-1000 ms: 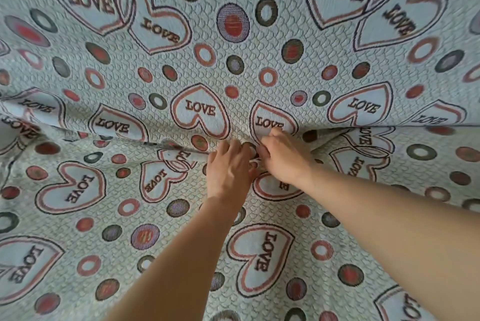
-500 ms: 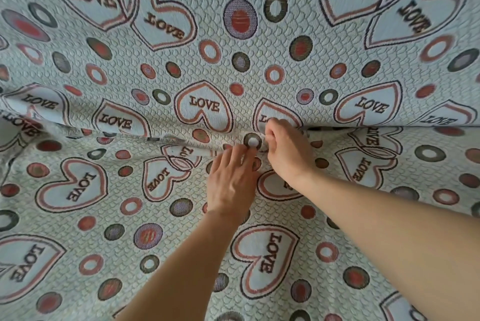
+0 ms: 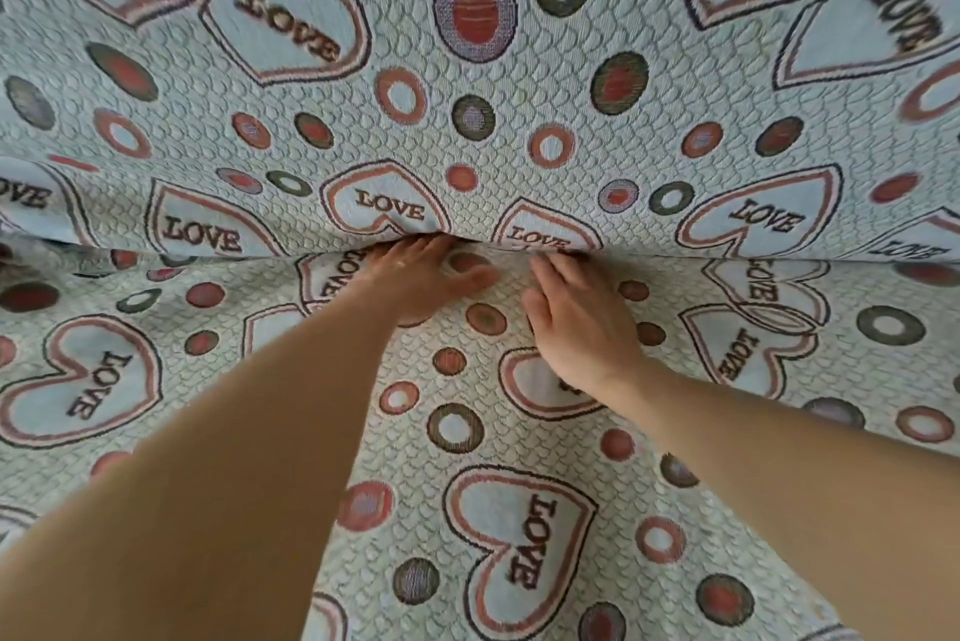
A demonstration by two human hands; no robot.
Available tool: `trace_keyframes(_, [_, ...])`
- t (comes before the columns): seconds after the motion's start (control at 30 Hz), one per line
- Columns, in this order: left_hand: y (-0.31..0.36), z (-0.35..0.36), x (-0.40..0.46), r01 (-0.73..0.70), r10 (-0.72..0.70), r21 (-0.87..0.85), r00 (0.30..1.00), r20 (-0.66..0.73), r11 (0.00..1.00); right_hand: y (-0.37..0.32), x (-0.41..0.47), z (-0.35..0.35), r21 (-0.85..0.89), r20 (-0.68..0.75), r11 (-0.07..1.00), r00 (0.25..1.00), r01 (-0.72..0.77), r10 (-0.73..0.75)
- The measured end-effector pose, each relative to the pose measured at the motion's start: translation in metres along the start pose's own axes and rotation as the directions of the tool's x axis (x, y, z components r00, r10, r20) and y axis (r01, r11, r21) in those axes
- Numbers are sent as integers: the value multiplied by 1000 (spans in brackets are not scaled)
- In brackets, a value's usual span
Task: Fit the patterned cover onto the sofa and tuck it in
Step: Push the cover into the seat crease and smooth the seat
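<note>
The patterned cover (image 3: 467,432), pale blue-green with "LOVE" hearts and coloured rings, fills the whole view and hides the sofa under it. A crease (image 3: 727,258) runs across the middle where the seat meets the backrest. My left hand (image 3: 415,277) lies flat on the seat with its fingertips pushed into the crease and its thumb spread to the right. My right hand (image 3: 576,323) lies palm down just to the right, fingers extended with their tips at the crease. Neither hand grips the fabric.
The backrest part of the cover (image 3: 519,121) rises above the crease. The seat part spreads toward me, with light wrinkles at the left end of the crease (image 3: 78,251).
The view has moved closer to the crease. Both hands went from bunched together over the fold to flat and a little apart, fingertips pushed further into the gap. The fold between them is flatter.
</note>
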State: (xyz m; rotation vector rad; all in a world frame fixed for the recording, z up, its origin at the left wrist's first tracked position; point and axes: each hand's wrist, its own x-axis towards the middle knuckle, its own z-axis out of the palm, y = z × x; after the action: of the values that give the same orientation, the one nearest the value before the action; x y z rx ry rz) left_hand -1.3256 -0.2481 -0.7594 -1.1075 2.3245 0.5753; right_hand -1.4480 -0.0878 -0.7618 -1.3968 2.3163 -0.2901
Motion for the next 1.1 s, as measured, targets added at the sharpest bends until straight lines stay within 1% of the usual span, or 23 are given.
trace_keyframes(0.03, [-3,0,6,-3,3,-1,1000,8,1000,2,7,0,6,72,1000,997,-22,21])
trace_keyframes(0.1, [-6,3,11,2,-2,13,1000,-23,1000,0,25,-3,39,182,996,981,-76,68])
trace_keyframes(0.2, [0,7,-1,-7,19,91,991,-132,996,-6,43,-12,55,321,972,926,-230,201])
trace_keyframes(0.23, [0,8,-7,-12,32,115,985,-168,993,-8,43,-14,25,338,970,915,-242,219])
trace_keyframes(0.3, [-4,9,-21,-34,65,142,974,-219,989,-15,35,-17,-86,303,982,934,-171,189])
trace_keyframes(0.4, [-29,18,-46,-44,82,123,945,-318,991,-25,16,-16,-189,150,980,985,-59,89])
trace_keyframes(0.47, [-49,25,-60,17,8,65,933,-359,998,-29,9,-12,-199,88,980,996,12,6])
trace_keyframes(0.5, [-60,27,-65,59,-45,27,925,-377,998,-33,8,-9,-180,79,982,996,48,-35])
trace_keyframes(0.63, [-94,28,-88,218,-258,-139,856,-448,966,-69,15,0,-104,197,979,968,178,-155])
trace_keyframes(0.7, [-100,25,-95,247,-309,-189,820,-482,950,-91,22,2,-110,225,971,957,214,-185])
trace_keyframes(0.77, [-105,17,-96,264,-291,-126,819,-494,956,-113,30,5,-144,252,962,949,232,-191])
trace_keyframes(0.83, [-112,3,-89,241,-246,-70,856,-455,968,-128,38,2,-170,297,962,942,215,-159])
trace_keyframes(0.9, [-118,-7,-80,229,-239,-73,894,-379,971,-135,44,-2,-197,332,962,936,188,-115])
trace_keyframes(0.93, [-120,-9,-78,234,-253,-94,898,-359,968,-137,45,-4,-208,344,962,934,177,-97])
trace_keyframes(1.0, [-116,-6,-81,244,-276,-132,884,-376,961,-141,45,-5,-223,356,962,932,155,-67])
trace_keyframes(1.1, [-102,12,-96,239,-222,-26,848,-481,971,-146,37,-7,-221,341,961,937,164,-82])
